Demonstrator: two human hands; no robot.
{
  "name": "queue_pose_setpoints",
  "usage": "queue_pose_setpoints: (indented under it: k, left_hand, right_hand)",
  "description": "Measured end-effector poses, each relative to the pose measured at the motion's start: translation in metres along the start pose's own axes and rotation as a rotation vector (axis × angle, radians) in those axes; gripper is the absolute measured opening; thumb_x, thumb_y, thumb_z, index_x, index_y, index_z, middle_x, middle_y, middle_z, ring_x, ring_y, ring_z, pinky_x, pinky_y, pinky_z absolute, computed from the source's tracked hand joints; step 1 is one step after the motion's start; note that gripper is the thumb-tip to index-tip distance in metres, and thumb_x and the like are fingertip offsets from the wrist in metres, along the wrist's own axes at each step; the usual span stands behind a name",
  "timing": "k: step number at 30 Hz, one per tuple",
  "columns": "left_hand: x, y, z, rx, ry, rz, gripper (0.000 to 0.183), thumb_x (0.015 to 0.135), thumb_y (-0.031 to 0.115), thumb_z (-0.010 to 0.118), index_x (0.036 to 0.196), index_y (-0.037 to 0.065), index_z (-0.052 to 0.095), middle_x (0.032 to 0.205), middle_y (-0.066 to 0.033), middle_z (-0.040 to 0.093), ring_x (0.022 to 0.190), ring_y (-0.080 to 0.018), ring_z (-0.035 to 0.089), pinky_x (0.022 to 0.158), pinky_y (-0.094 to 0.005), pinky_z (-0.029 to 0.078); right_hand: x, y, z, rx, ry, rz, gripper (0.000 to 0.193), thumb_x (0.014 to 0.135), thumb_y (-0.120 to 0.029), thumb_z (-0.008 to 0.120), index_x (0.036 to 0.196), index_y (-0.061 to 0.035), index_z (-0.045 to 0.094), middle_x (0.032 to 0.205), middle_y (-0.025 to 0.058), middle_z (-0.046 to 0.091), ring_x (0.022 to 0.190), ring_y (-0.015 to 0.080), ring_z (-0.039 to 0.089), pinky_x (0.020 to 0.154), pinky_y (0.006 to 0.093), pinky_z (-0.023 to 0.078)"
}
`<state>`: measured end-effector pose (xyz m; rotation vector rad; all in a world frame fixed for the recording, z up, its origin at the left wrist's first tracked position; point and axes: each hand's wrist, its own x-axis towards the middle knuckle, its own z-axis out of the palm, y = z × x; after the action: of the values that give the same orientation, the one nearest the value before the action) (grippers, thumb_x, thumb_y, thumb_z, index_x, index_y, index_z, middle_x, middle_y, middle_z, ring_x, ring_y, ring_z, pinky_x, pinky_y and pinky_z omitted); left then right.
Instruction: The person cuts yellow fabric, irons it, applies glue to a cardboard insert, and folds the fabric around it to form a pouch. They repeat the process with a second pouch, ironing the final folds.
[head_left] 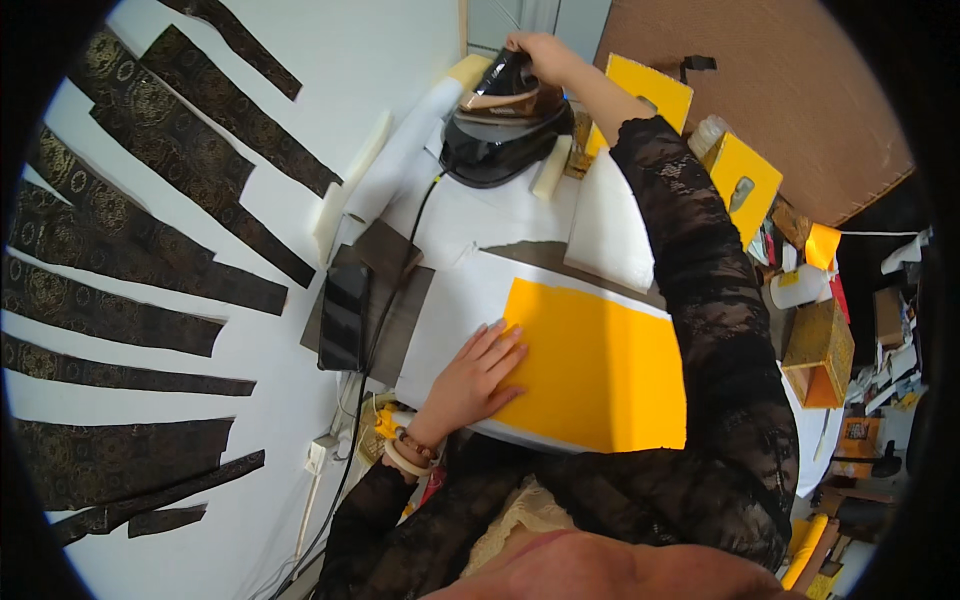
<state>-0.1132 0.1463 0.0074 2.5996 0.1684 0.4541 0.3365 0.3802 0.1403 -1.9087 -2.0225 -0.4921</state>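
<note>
Far left of your left grip, dark patterned strips (150, 255) are spread over a white surface (275, 410), some overlapping. Nearer that grip, up and to its left, a black phone-like slab (343, 315) sits on dark grey pieces (403, 335); the black cord (385, 310) drops past the slab's right side, left of your wrist. Further out above the left grip: a white roll (390, 165), angled. Left grip (462, 385) itself: palm down, fingers extended and slightly spread, nothing clasped, fingertips on the left edge of the yellow sheet (600, 370). Bead bracelet (417, 446) and pale bangle (405, 462) on that wrist. Iron (508, 125), black, is directly below your right grip (543, 58), at the back of the counter (535, 215); fingers are curled closed round its handle, firm hold. Can't tell whether it's resting or slightly lifted. Yellow sheet extends right from your left grip, over a white sheet (440, 345), well apart from the iron. Down and right of your right grip: white wedge-shaped piece (612, 220), then two yellow panels (652, 88) just beyond your forearm. Furthest right of both grips, an open-ended yellow box (818, 357).
</note>
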Motion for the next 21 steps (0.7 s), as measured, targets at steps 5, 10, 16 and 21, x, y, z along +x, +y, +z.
queue_pose_setpoints:
  k: [5,10,16,21]
  left_hand:
    - [-0.003,-0.009,0.005,-0.032,0.049,0.006,0.055,0.09,0.028,0.074,0.135,0.0,0.059,0.147,-0.0185,0.053,0.143,-0.0387,0.042,0.119,-0.0498,0.032]
    - [-0.002,-0.008,0.007,-0.082,0.093,0.001,0.049,0.09,0.023,0.074,0.131,-0.001,0.062,0.144,-0.02,0.055,0.141,-0.0382,0.044,0.118,-0.049,0.035]
    - [-0.011,-0.006,0.008,-0.064,0.199,0.044,0.039,0.085,0.012,0.076,0.121,0.001,0.066,0.13,-0.0153,0.064,0.13,-0.0349,0.054,0.117,-0.0503,0.037]
    - [-0.017,0.019,-0.001,0.021,0.143,0.061,0.035,0.085,0.013,0.076,0.118,0.003,0.068,0.127,-0.013,0.066,0.126,-0.0311,0.056,0.118,-0.0505,0.037]
  right_hand:
    - [-0.014,-0.037,-0.118,0.004,0.082,-0.16,0.041,0.086,-0.03,0.076,0.112,-0.0063,0.056,0.098,0.0201,0.067,0.096,0.0419,0.063,0.08,0.0485,0.051]
    - [-0.136,-0.121,-0.241,0.106,0.246,-0.14,0.042,0.094,-0.042,0.069,0.109,-0.0052,0.055,0.087,0.0183,0.066,0.083,0.0391,0.067,0.071,0.0457,0.053]
    - [-0.309,-0.174,-0.24,0.273,-0.117,0.296,0.047,0.09,-0.048,0.075,0.118,-0.0113,0.064,0.069,0.0096,0.06,0.061,0.0183,0.062,0.058,0.0318,0.049]
    - [-0.37,-0.19,-0.21,0.332,-0.365,0.3,0.043,0.086,-0.035,0.08,0.113,-0.0052,0.063,0.076,0.0142,0.064,0.066,0.0297,0.064,0.064,0.036,0.051]
